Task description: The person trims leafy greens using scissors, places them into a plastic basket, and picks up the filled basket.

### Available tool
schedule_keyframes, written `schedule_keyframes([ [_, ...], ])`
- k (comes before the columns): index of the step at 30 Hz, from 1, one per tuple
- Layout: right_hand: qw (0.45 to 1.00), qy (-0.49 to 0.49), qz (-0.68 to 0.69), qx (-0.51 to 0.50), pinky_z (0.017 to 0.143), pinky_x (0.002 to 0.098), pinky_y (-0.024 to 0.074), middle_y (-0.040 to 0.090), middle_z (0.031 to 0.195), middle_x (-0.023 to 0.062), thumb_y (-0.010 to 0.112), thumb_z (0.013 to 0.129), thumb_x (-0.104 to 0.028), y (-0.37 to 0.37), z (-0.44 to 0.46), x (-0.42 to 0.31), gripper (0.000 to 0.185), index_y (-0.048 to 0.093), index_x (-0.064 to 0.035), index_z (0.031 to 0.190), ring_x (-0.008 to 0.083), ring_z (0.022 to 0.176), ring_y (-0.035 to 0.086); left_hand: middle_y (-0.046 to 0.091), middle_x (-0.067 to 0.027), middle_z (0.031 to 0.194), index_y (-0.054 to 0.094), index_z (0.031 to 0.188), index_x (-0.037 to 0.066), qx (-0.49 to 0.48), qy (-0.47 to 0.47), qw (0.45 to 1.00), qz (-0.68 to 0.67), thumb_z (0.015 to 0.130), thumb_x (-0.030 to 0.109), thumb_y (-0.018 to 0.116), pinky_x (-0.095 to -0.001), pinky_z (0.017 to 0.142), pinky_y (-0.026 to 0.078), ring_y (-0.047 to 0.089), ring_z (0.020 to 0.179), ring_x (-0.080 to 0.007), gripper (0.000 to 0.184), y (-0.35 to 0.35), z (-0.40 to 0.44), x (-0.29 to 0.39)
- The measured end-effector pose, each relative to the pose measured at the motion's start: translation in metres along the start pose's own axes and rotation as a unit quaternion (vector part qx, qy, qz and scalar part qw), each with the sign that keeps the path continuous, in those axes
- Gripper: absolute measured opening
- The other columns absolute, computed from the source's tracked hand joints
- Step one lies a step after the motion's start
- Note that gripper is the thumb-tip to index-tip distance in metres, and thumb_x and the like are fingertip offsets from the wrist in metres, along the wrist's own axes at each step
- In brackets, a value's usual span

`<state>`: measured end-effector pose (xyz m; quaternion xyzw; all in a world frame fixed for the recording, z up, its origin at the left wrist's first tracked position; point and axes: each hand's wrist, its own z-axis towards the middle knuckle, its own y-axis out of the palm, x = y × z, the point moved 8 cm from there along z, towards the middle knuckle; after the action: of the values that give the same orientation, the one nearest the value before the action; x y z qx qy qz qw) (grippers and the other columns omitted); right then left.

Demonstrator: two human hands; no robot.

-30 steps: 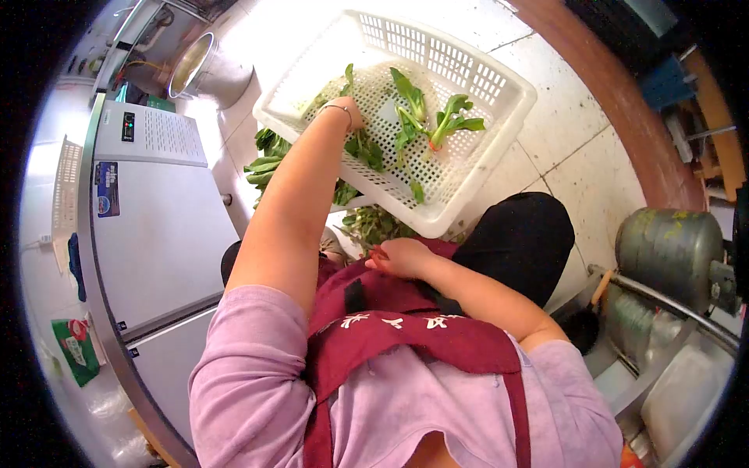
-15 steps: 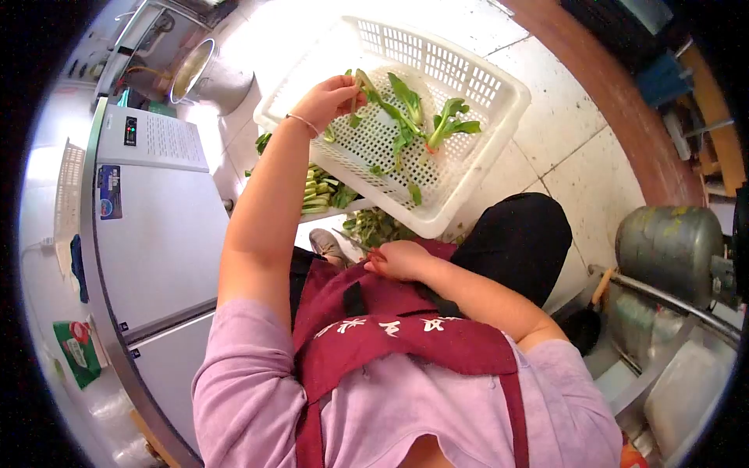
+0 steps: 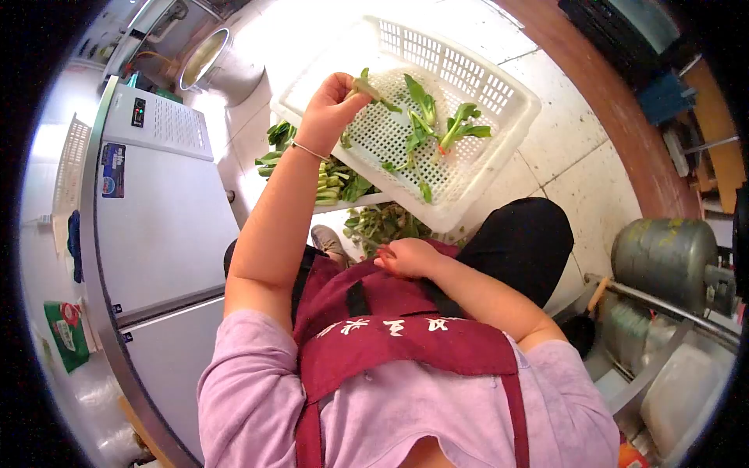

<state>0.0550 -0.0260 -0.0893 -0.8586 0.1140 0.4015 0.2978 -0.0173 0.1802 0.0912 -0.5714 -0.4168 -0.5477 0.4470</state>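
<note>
My left hand [image 3: 334, 103] is raised over the near left part of a white perforated basket [image 3: 488, 168], its fingers pinching a small leafy green [image 3: 373, 92]. Inside the basket lie a few loose greens, among them a leafy plant with a reddish root end [image 3: 462, 129]. Low in front of the apron, my right hand [image 3: 409, 258] is closed on something reddish, mostly hidden by the fingers. More greens with pale stems [image 3: 334, 183] lie beside the basket's near left side, and a pile of leaves [image 3: 382, 226] is below its near edge.
A white appliance [image 3: 164, 226] stands at the left, with a large metal pot [image 3: 234, 74] beyond it. On the right are a greenish metal cylinder [image 3: 663, 261] and a metal rail [image 3: 663, 308]. My knee in black [image 3: 523, 238] is close to the basket.
My left hand has risen from inside the basket, now with a small green pinched in it. The stems beside the basket have come into view. My right hand has hardly moved.
</note>
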Motion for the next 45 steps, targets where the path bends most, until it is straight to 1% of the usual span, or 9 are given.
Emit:
schedule_keyframes([
  [5,1.000,0.002,-0.014,0.004,0.076,0.0442,0.0474,0.064,0.088,0.0182,0.052,0.079,-0.056,0.003,0.002,0.003,0.050,0.065,-0.0078,0.089,0.0355,0.086,0.061,0.053,0.0030,0.081,0.055,0.097,0.005,0.080,0.090,0.990,0.069,0.086,0.017,0.059,-0.0180,0.061,0.037,0.046,0.071,-0.0047,0.017,-0.007,-0.008,0.022],
  [15,0.999,-0.023,-0.008,0.023,0.074,0.0441,0.0476,0.064,0.087,0.0179,0.051,0.081,-0.054,0.002,0.002,0.002,0.050,0.065,-0.0063,0.087,0.0355,0.085,0.061,0.058,-0.0086,0.094,0.052,0.105,-0.003,0.018,-0.021,0.995,-0.094,0.088,0.016,0.045,-0.0291,0.082,0.044,0.054,0.086,-0.0159,0.027,-0.006,0.021,-0.001],
  [17,0.999,-0.024,-0.003,0.025,0.074,0.0440,0.0477,0.064,0.086,0.0174,0.051,0.081,-0.054,0.004,0.004,0.004,0.049,0.065,-0.0066,0.087,0.0353,0.084,0.061,0.055,-0.0082,0.086,0.053,0.106,-0.002,0.000,-0.044,0.994,-0.104,0.089,0.015,0.043,-0.0306,0.074,0.046,0.055,0.076,-0.0181,0.026,0.002,0.035,-0.013],
  [21,1.000,-0.013,-0.008,0.008,0.072,0.0441,0.0479,0.064,0.085,0.0162,0.051,0.080,-0.055,0.000,0.001,0.001,0.049,0.065,-0.0086,0.087,0.0354,0.082,0.061,0.053,-0.0070,0.082,0.052,0.110,-0.001,-0.046,-0.126,0.981,0.140,0.087,0.019,0.046,-0.0316,0.068,0.047,0.053,0.073,-0.0138,0.031,0.020,0.063,-0.045],
  [23,1.000,-0.014,-0.008,0.003,0.072,0.0441,0.0480,0.065,0.085,0.0159,0.051,0.080,-0.055,0.000,0.001,0.001,0.049,0.065,-0.0092,0.087,0.0353,0.081,0.061,0.057,-0.0089,0.085,0.052,0.113,-0.001,-0.038,-0.087,0.903,0.419,0.086,0.023,0.048,-0.0320,0.071,0.047,0.054,0.075,-0.0153,0.037,0.023,0.080,-0.051],
  [27,0.999,-0.029,0.000,0.023,0.070,0.0451,0.0480,0.064,0.083,0.0157,0.051,0.079,-0.057,0.002,0.005,0.005,0.050,0.065,-0.0097,0.087,0.0354,0.080,0.061,0.059,-0.0228,0.105,0.052,0.115,0.000,-0.081,-0.079,0.842,0.527,0.081,0.032,0.048,-0.0394,0.087,0.043,0.057,0.100,-0.0344,0.046,0.055,0.089,-0.048],
  [39,0.996,-0.052,0.051,0.055,0.068,0.0464,0.0457,0.063,0.077,0.0187,0.053,0.080,-0.053,-0.014,-0.003,0.000,0.050,0.062,-0.0039,0.078,0.0378,0.075,0.060,0.063,-0.0161,0.088,0.059,0.107,0.012,-0.361,0.059,0.762,0.534,0.077,0.026,0.059,-0.0409,0.076,0.048,0.061,0.085,-0.0326,0.033,0.146,0.066,-0.085],
  [43,0.995,-0.058,0.048,0.060,0.067,0.0462,0.0454,0.062,0.076,0.0185,0.053,0.079,-0.054,-0.014,-0.003,0.000,0.051,0.061,-0.0036,0.076,0.0378,0.075,0.060,0.064,-0.0130,0.089,0.060,0.106,0.015,-0.423,0.077,0.619,0.657,0.079,0.015,0.052,-0.0411,0.076,0.049,0.062,0.086,-0.0301,0.028,0.166,0.050,-0.098],
  [45,0.995,-0.061,0.047,0.070,0.067,0.0462,0.0454,0.062,0.076,0.0184,0.053,0.079,-0.054,-0.013,-0.002,0.000,0.051,0.061,-0.0036,0.075,0.0378,0.075,0.060,0.064,-0.0130,0.089,0.061,0.106,0.015,-0.417,0.111,0.601,0.672,0.079,0.014,0.052,-0.0408,0.076,0.049,0.062,0.087,-0.0296,0.028,0.169,0.052,-0.105],
])
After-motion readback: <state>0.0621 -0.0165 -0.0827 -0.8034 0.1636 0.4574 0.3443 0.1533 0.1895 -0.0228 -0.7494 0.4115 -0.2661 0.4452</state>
